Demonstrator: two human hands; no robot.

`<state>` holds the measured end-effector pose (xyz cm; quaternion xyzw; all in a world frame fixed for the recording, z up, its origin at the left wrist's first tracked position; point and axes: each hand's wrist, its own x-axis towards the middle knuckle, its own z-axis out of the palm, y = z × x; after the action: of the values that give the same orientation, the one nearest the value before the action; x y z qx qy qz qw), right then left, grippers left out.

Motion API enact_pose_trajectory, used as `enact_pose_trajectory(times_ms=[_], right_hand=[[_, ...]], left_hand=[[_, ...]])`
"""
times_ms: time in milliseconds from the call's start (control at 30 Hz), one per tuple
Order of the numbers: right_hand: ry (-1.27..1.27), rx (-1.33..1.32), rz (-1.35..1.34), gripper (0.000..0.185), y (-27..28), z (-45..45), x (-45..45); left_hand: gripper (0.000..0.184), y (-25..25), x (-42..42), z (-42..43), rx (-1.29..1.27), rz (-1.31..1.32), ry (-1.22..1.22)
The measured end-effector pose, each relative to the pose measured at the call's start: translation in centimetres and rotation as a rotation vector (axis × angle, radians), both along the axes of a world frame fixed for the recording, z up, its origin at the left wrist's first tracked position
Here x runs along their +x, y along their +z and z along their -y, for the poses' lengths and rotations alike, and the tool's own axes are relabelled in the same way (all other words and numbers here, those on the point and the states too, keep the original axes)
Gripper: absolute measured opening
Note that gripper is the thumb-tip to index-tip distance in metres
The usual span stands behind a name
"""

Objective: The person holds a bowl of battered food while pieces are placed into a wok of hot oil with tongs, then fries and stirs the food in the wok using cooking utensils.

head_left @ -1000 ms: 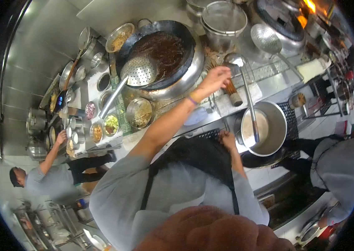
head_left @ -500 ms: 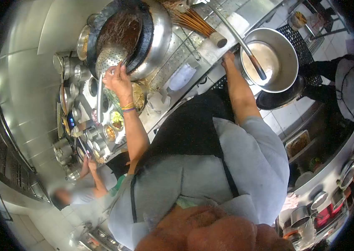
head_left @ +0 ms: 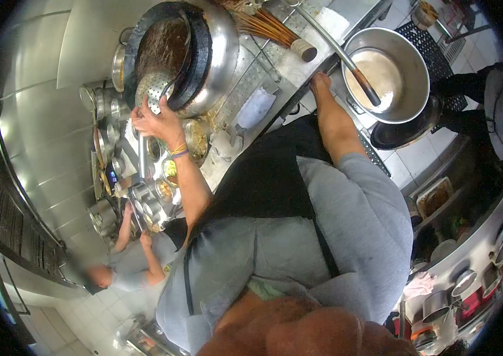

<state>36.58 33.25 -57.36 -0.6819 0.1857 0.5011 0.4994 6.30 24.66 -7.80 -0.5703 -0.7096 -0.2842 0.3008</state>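
My left hand (head_left: 159, 124) is closed around the handle of a perforated skimmer (head_left: 155, 89). The skimmer's round bowl is at the near side of a large wok (head_left: 165, 50), which holds dark brown liquid. A steel rim (head_left: 223, 65) surrounds the wok. My right arm stretches toward the counter's front edge, and my right hand (head_left: 321, 83) is beside that edge, left of a big metal pot (head_left: 415, 77). The fingers of my right hand are mostly hidden. Across the pot's mouth lies a long rod (head_left: 355, 71) with a brown end.
A bamboo brush (head_left: 278, 34) and a white cloth (head_left: 257, 108) lie on the counter. Bowls of chopped food (head_left: 195, 141) and metal containers (head_left: 106, 216) stand at the left. A co-worker (head_left: 135, 255) works there. Another person (head_left: 501, 113) stands at the right beyond a black lid (head_left: 403, 132).
My left hand has shifted slightly left and down, still holding the skimmer. The view has moved a little. The co-worker at the left appears farther right in view.
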Motion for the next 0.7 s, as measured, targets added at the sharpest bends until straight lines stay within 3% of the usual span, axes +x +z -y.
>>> enact_pose_trajectory(times_ms=[67,200,300,400,500,567,633,700], right_hand=[[-0.043,-0.105,-0.032,0.011,-0.7,-1.4,0.1],[0.203,0.126,-0.017,0.009,-2.4,-0.2,1.6],[0.412,0.35,0.217,0.013,-11.9,0.9,0.5],[0.137,0.334,-0.213,0.024,-0.8,2.0,1.7],[0.316,0.145,-0.171,0.035,7.9,4.0,3.0],[0.53,0.149,-0.005,0.039,-2.4,4.8,2.9],[0.604,0.08,-0.206,0.037,-3.8,6.6,4.6],[0.575,0.092,-0.216,0.035,-1.4,5.7,5.1]], left_hand=[[0.046,0.0,0.0,0.0,0.0,-0.001,0.016],[0.049,-0.2,-0.4,-0.1,0.002,0.003,0.016],[0.049,-0.4,-0.1,0.2,-0.059,0.032,0.022],[0.047,-0.1,0.3,0.9,-0.138,0.064,-0.022],[0.044,2.7,3.1,2.3,-0.133,0.175,-0.123],[0.042,4.5,6.6,3.7,-0.167,0.24,-0.218],[0.037,3.6,9.1,5.6,-0.265,0.335,-0.346],[0.03,1.0,11.1,7.2,-0.404,0.519,-0.487]])
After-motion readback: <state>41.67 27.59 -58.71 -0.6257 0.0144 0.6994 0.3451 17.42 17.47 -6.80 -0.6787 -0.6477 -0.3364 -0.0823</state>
